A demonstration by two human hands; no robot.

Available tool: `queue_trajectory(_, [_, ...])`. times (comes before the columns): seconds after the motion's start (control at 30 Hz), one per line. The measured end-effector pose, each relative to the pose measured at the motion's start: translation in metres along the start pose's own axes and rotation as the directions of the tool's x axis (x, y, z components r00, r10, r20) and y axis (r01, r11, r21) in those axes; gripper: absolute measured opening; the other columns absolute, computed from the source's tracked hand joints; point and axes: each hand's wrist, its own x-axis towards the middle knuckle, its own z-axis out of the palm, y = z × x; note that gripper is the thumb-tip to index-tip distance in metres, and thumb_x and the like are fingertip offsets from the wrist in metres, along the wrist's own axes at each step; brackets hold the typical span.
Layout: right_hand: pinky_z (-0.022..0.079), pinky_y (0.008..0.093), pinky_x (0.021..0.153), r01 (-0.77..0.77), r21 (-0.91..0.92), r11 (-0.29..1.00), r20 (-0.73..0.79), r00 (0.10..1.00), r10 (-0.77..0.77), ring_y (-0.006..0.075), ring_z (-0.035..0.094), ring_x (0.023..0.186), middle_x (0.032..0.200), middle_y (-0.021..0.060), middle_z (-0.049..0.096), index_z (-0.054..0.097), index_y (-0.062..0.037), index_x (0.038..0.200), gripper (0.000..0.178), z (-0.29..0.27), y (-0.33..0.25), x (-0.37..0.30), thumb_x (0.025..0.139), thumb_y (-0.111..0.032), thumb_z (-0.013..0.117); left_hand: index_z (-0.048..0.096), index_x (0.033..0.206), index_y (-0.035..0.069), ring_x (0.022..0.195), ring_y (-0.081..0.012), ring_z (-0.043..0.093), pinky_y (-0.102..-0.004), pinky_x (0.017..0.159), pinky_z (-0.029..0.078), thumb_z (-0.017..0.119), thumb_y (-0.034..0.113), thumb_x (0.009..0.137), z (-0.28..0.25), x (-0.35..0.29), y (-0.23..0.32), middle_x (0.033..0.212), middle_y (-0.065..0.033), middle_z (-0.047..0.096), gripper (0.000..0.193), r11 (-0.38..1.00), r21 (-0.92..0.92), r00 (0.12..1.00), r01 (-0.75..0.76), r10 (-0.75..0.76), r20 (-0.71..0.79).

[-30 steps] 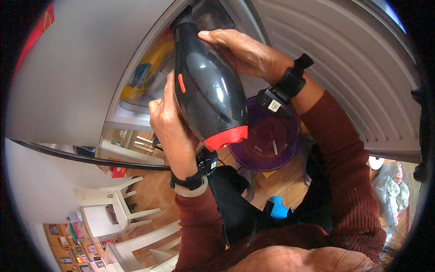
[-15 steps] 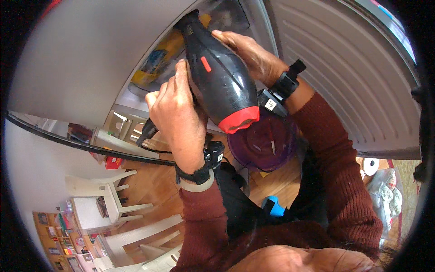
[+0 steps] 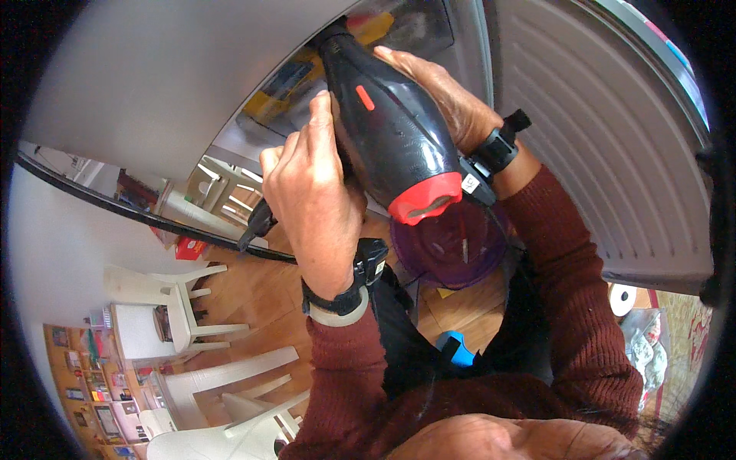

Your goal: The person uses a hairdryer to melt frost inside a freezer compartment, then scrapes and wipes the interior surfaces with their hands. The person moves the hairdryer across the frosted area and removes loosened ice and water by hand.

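A black hair dryer (image 3: 395,115) with a red rear end is held up in front of me. Its narrow nozzle points away into the open compartment of a fridge or freezer (image 3: 468,46). My left hand (image 3: 310,184) is closed around its handle side, and the handle's lower end sticks out to the left. Along the right side of the barrel my right hand (image 3: 441,96) holds it, its fingers partly hidden behind the body. Beyond the nozzle is a clear-fronted drawer (image 3: 418,31) with yellow and dark things showing through.
To the right stands the opened door (image 3: 590,130) with its ridged inner face; a grey panel (image 3: 169,84) fills the upper left. Below the dryer sits a purple basin (image 3: 437,261), and a blue object (image 3: 458,350) lies nearer me. White chairs (image 3: 180,307) stand at the left.
The hair dryer and both hands now appear slightly farther right in the picture, and the surroundings have shifted a little too. Both hands keep their hold on it.
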Motion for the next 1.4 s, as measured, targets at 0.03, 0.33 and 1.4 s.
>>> queue_trajectory(0.03, [0.054, 0.0312, 0.089, 0.005, -0.001, 1.0, 0.004, 1.0, -0.005, 0.0113, 0.066, 0.094, 0.106, 0.0008, 0.071, 0.068, -0.0089, 0.115, 0.036, 0.002, 0.0, -0.001, 0.107, -0.04, 0.053, 0.055, 0.138, -0.003, 0.087, -0.029, 0.068, -0.0406, 0.075, 0.043, 0.068, -0.011, 0.067, -0.002, -0.001, -0.001, 0.094, -0.0132, 0.071, 0.072, 1.0, 0.002, 1.0, 0.0, 0.0, -0.001])
queue_trajectory(0.33, [0.055, 0.0314, 0.089, 0.028, -0.025, 0.999, 0.053, 0.998, -0.027, 0.0114, 0.067, 0.094, 0.107, 0.0014, 0.072, 0.068, -0.0088, 0.115, 0.037, 0.012, 0.003, -0.007, 0.107, -0.041, 0.052, 0.056, 0.135, -0.003, 0.088, -0.0312, 0.068, -0.0419, 0.076, 0.044, 0.069, -0.009, 0.068, -0.011, -0.013, -0.005, 0.095, -0.0156, 0.071, 0.069, 0.999, 0.012, 0.999, 0.033, -0.033, 0.026])
queue_trajectory(1.4, [0.058, 0.0464, 0.09, -0.349, 0.364, 0.864, 0.361, 0.907, 0.214, 0.0182, 0.068, 0.095, 0.107, 0.004, 0.069, 0.064, -0.0092, 0.112, 0.038, 0.048, 0.041, 0.011, 0.108, -0.042, 0.046, 0.067, 0.127, 0.003, 0.088, -0.0226, 0.073, -0.0348, 0.076, 0.059, 0.073, -0.009, 0.077, -0.03, -0.041, -0.008, 0.102, -0.0133, 0.075, 0.053, 0.882, -0.29, 0.927, 0.371, -0.37, 0.058])
